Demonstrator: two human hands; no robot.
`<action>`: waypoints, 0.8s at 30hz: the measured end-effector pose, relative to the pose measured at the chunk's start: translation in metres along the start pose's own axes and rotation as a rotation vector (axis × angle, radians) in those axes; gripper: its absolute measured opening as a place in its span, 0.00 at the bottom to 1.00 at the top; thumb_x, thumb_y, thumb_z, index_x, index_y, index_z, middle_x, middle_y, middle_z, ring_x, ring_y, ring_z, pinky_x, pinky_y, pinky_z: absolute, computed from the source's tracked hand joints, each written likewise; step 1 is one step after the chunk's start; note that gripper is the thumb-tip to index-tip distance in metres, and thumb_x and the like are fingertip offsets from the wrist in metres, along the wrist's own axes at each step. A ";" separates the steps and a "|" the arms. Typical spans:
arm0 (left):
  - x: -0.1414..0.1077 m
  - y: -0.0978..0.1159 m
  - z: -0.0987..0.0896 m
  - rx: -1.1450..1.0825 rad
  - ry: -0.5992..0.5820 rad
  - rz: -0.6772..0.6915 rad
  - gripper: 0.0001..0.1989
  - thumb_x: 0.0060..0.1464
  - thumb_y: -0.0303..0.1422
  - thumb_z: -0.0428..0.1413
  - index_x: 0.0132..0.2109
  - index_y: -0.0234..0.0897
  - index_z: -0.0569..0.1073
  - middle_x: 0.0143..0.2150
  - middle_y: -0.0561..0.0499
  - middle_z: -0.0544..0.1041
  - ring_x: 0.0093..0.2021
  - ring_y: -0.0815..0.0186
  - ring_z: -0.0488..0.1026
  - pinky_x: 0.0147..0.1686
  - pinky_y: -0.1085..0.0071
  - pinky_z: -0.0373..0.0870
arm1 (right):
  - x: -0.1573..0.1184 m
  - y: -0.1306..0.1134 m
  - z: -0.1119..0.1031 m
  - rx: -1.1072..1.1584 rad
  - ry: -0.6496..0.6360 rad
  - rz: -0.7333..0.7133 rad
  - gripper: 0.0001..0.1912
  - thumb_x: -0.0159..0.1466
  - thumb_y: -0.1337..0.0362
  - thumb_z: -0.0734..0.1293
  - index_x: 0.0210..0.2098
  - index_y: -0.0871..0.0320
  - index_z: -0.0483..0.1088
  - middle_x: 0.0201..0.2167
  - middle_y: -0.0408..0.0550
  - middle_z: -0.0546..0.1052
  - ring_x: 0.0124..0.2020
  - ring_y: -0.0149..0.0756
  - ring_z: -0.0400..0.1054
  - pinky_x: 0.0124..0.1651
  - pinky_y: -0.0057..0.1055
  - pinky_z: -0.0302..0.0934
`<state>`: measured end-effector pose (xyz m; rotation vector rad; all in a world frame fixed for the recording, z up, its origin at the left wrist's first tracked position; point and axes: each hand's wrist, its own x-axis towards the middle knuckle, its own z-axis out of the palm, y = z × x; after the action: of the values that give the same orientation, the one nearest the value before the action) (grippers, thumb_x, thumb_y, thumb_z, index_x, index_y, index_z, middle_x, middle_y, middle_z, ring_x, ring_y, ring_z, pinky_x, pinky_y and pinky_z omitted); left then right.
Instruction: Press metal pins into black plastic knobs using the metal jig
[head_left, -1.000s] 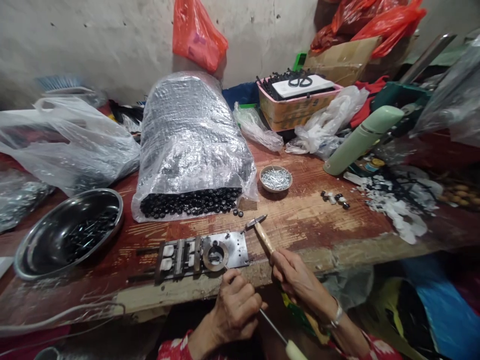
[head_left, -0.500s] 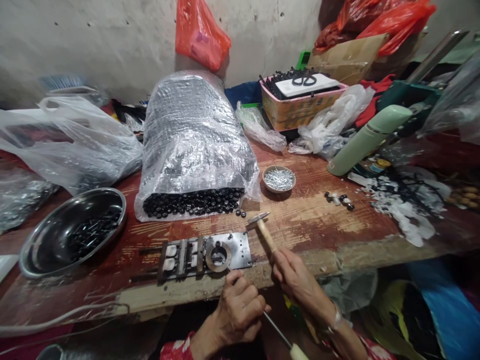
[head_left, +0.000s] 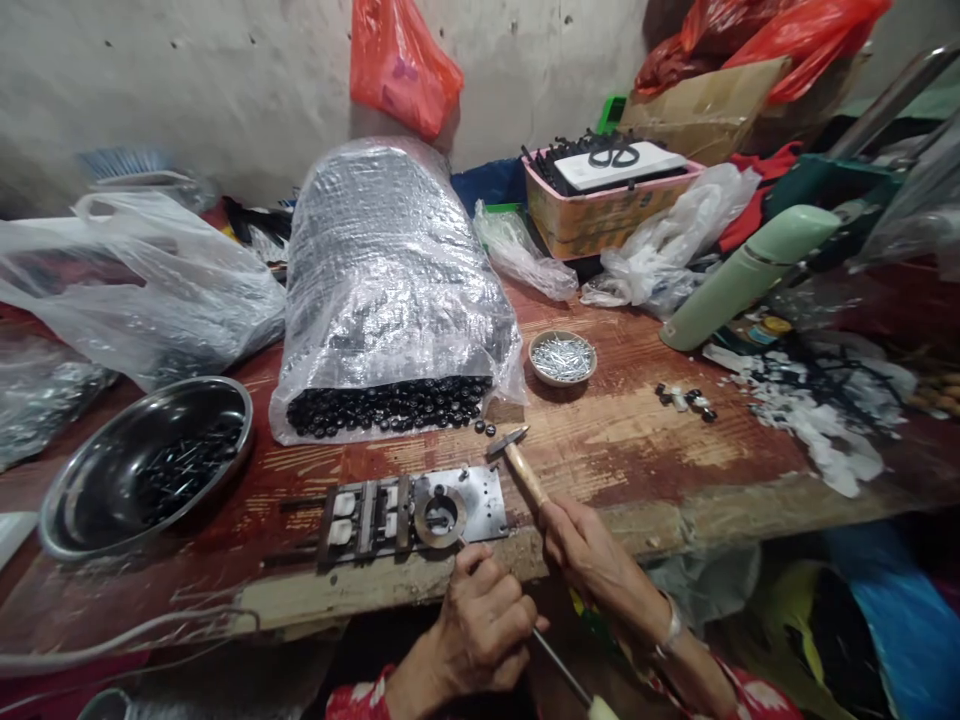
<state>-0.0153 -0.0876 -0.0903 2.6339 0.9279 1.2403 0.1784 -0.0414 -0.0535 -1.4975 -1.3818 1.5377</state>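
My left hand [head_left: 484, 625] is closed round a thin metal rod [head_left: 564, 664] with a pale handle, just in front of the table edge. The rod's far end reaches the round ring [head_left: 439, 516] on a metal jig [head_left: 375, 520]. White pieces sit in the jig's left part. In my right hand [head_left: 589, 550] is the wooden handle of a small hammer [head_left: 521, 468]; its head is above the table, right of the jig.
A steel bowl [head_left: 56, 505] of black pins stands at the left. Behind the jig lies a large clear bag [head_left: 397, 270] of black round parts. A small bowl of nails [head_left: 562, 358], a green flask [head_left: 750, 278] and white scraps [head_left: 832, 430] are farther right.
The hammer head has shifted slightly left and turned a little. My left hand has barely moved. The view has shifted slightly.
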 end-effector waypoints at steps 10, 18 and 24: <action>0.001 0.000 0.000 0.002 0.007 -0.003 0.02 0.58 0.30 0.54 0.36 0.38 0.71 0.24 0.54 0.67 0.32 0.63 0.65 0.51 0.55 0.62 | -0.016 0.009 -0.012 0.031 0.267 0.066 0.23 0.71 0.39 0.55 0.33 0.52 0.61 0.21 0.36 0.62 0.18 0.29 0.55 0.19 0.27 0.54; 0.001 -0.001 -0.001 0.022 -0.007 0.014 0.02 0.54 0.30 0.57 0.36 0.38 0.71 0.25 0.55 0.67 0.31 0.64 0.65 0.50 0.56 0.62 | -0.012 0.006 -0.006 0.021 0.123 0.064 0.23 0.71 0.41 0.56 0.31 0.52 0.59 0.21 0.35 0.60 0.19 0.28 0.53 0.20 0.25 0.51; 0.000 0.000 -0.001 0.028 -0.009 -0.002 0.03 0.54 0.30 0.57 0.36 0.39 0.70 0.25 0.55 0.67 0.31 0.64 0.65 0.50 0.57 0.62 | -0.016 0.008 -0.011 0.105 0.292 0.115 0.25 0.68 0.36 0.55 0.35 0.51 0.60 0.21 0.34 0.59 0.15 0.28 0.51 0.16 0.27 0.52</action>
<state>-0.0159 -0.0877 -0.0894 2.6568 0.9538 1.2222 0.1937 -0.0559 -0.0534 -1.6824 -1.0490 1.3695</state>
